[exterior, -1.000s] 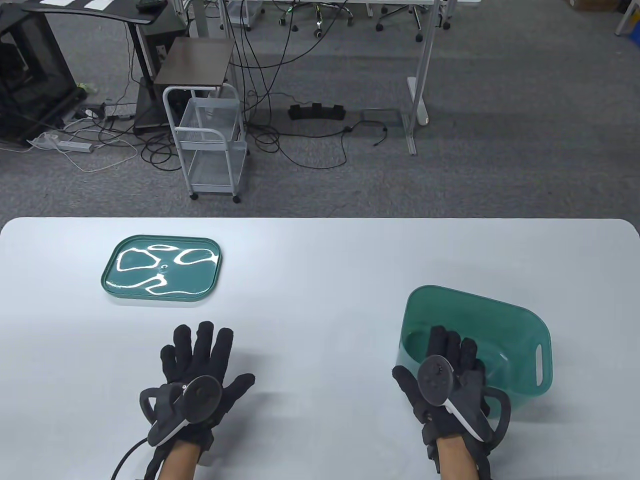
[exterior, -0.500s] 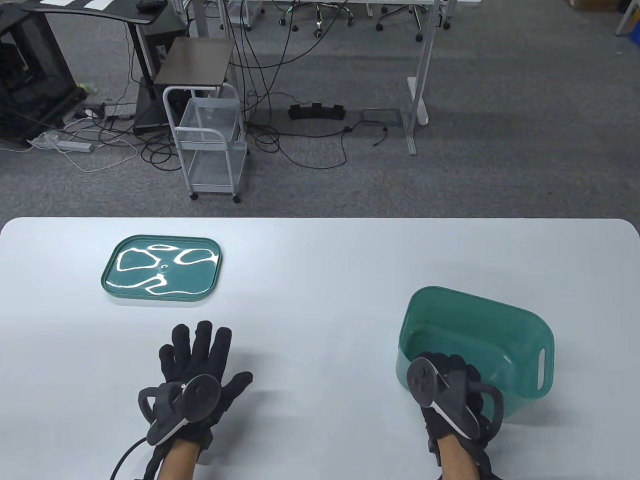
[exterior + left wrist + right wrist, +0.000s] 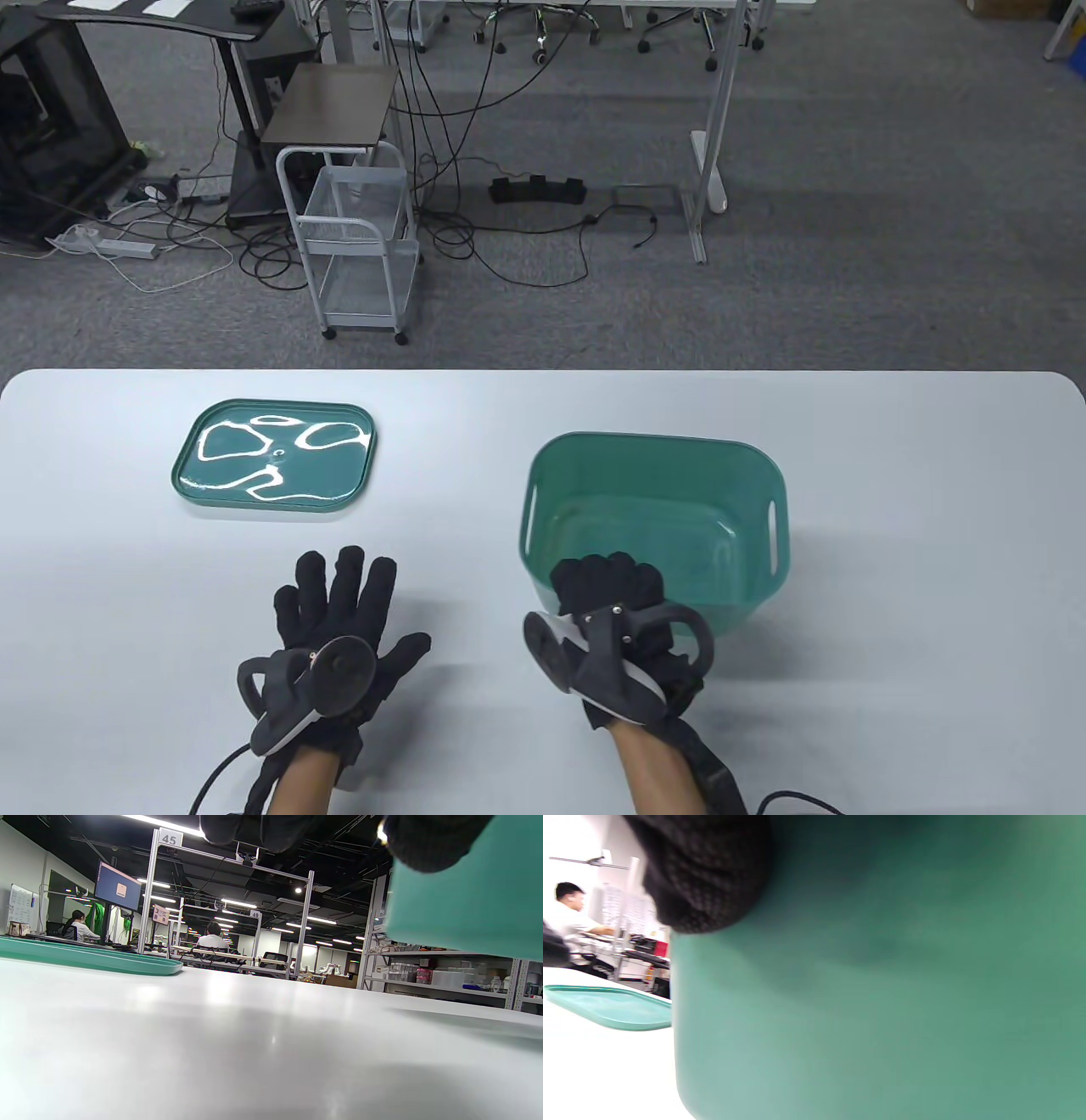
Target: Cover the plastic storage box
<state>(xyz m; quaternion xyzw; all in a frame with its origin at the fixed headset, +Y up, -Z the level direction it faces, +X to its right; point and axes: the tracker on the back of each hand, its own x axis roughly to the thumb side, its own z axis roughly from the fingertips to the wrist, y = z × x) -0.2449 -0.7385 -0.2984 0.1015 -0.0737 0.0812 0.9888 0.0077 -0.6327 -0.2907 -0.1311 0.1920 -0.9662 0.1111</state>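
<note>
Since the earlier frame the storage box [image 3: 657, 518] had moved left toward the table's middle and stood squared. The right hand [image 3: 611, 615] gripped its near rim. The left hand [image 3: 335, 624] lay flat, fingers spread, holding nothing. The lid [image 3: 276, 456] waited far left, so covering was not yet begun.

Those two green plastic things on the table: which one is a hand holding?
The deep green box, right of the middle. The right hand grips its near rim. The flat green lid lies untouched at the far left, and the left hand rests on the table.
</note>
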